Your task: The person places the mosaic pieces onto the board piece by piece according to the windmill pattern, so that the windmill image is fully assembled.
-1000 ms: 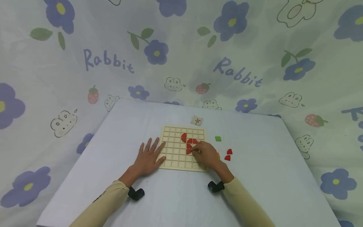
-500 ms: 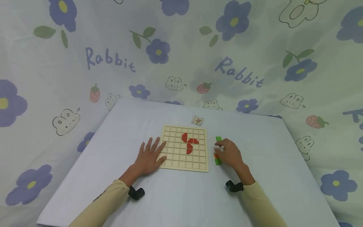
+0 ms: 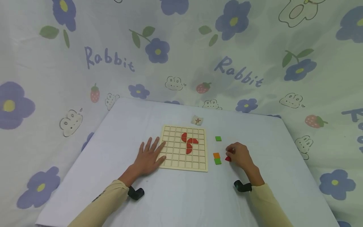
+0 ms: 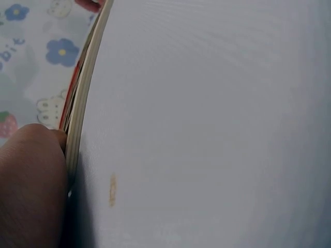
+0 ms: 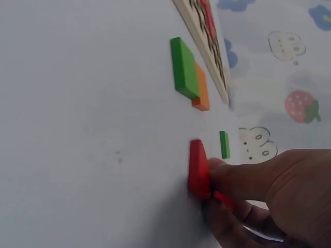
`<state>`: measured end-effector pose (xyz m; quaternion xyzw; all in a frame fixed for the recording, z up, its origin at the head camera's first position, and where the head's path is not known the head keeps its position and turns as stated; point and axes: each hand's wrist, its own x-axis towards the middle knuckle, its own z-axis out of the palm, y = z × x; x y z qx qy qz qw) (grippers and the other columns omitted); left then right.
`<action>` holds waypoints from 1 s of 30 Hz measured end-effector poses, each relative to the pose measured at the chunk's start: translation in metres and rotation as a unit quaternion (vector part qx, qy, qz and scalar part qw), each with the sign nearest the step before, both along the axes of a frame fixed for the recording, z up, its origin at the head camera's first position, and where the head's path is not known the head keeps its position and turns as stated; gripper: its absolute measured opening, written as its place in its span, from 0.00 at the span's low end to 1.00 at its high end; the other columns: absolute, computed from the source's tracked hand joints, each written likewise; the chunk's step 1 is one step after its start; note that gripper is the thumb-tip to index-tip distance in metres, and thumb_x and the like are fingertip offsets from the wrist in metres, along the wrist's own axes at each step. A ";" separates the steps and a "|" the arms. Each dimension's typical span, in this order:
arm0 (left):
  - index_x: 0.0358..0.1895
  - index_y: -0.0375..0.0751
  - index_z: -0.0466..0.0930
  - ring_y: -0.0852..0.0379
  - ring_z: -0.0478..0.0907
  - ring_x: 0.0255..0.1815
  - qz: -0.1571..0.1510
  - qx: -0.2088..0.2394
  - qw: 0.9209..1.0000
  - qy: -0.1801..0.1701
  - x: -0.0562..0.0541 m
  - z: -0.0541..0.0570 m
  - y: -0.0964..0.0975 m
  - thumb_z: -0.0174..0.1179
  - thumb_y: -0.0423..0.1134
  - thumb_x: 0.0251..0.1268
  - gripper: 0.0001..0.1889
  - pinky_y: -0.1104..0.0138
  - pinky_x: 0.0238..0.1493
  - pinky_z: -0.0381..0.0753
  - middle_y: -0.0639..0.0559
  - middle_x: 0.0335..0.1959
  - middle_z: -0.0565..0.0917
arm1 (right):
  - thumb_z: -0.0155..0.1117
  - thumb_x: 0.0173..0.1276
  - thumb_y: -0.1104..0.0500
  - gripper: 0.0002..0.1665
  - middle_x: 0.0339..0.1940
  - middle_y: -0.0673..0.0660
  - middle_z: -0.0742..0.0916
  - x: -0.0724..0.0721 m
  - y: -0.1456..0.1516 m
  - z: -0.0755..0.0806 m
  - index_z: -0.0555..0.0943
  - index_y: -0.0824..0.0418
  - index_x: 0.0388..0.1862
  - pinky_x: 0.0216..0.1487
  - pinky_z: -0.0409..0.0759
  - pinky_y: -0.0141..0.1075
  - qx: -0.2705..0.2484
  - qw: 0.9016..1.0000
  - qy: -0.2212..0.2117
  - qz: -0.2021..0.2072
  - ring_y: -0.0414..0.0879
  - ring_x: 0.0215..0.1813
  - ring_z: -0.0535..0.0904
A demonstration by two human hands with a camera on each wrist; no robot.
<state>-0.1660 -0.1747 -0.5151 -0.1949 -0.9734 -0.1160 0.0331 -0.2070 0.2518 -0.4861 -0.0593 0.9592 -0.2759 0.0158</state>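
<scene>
A square wooden grid board (image 3: 173, 161) lies on the table with several red quarter-circle pieces (image 3: 189, 148) set in its squares. My left hand (image 3: 146, 160) rests spread at the board's left edge, fingers straight. In the left wrist view its thumb (image 4: 31, 186) lies against the board's side (image 4: 85, 88). To the right of the board, my right hand (image 3: 241, 156) is down at two loose red quarter-circle pieces. One red piece (image 5: 199, 170) shows in front of the fingers; the other red piece (image 5: 224, 200), mostly hidden, is pinched between thumb and fingers.
Between the board and my right hand lie an orange square (image 3: 216, 155) touching a green square (image 3: 217, 161). Another green square (image 3: 218, 138) lies farther back. A small pattern card (image 3: 197, 120) sits behind the board. A printed cloth hangs behind the table.
My right hand has left the board and moved right, past the green and orange squares, to the loose red pieces. The left hand has stayed at the board's edge.
</scene>
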 end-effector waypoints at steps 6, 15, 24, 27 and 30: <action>0.78 0.48 0.55 0.33 0.40 0.77 -0.003 0.005 1.000 -0.006 -0.001 0.000 0.000 0.43 0.60 0.75 0.35 0.35 0.68 0.40 0.40 0.79 0.50 | 0.71 0.63 0.65 0.09 0.36 0.56 0.85 -0.004 -0.005 0.000 0.86 0.64 0.42 0.42 0.80 0.44 -0.031 0.999 -0.021 -0.007 0.52 0.39 0.78; 0.79 0.48 0.54 0.33 0.40 0.77 0.000 -0.003 1.000 -0.007 0.000 0.003 -0.002 0.43 0.60 0.75 0.35 0.35 0.68 0.41 0.40 0.79 0.50 | 0.72 0.61 0.66 0.07 0.37 0.54 0.86 -0.006 -0.049 0.001 0.84 0.60 0.37 0.45 0.82 0.45 -0.152 0.988 0.037 0.000 0.51 0.42 0.83; 0.79 0.49 0.54 0.34 0.40 0.77 -0.001 -0.003 1.000 -0.009 -0.001 0.004 -0.002 0.41 0.61 0.75 0.35 0.35 0.68 0.41 0.41 0.79 0.49 | 0.76 0.59 0.60 0.09 0.33 0.49 0.87 -0.021 -0.101 -0.001 0.86 0.60 0.37 0.37 0.80 0.38 -0.220 0.975 -0.005 0.033 0.44 0.34 0.83; 0.79 0.49 0.54 0.34 0.40 0.77 -0.001 -0.008 1.000 -0.008 -0.001 0.003 -0.002 0.41 0.61 0.75 0.35 0.36 0.68 0.41 0.41 0.79 0.49 | 0.76 0.60 0.60 0.09 0.32 0.49 0.87 -0.027 -0.117 0.000 0.86 0.61 0.39 0.38 0.81 0.39 -0.233 0.971 -0.015 0.047 0.44 0.34 0.83; 0.79 0.49 0.54 0.34 0.40 0.77 -0.001 -0.006 1.000 -0.008 -0.002 0.003 -0.002 0.41 0.61 0.75 0.35 0.36 0.68 0.41 0.41 0.79 0.49 | 0.74 0.61 0.61 0.08 0.31 0.49 0.87 -0.032 -0.133 0.002 0.87 0.60 0.39 0.39 0.81 0.39 -0.240 0.968 -0.018 0.065 0.43 0.35 0.84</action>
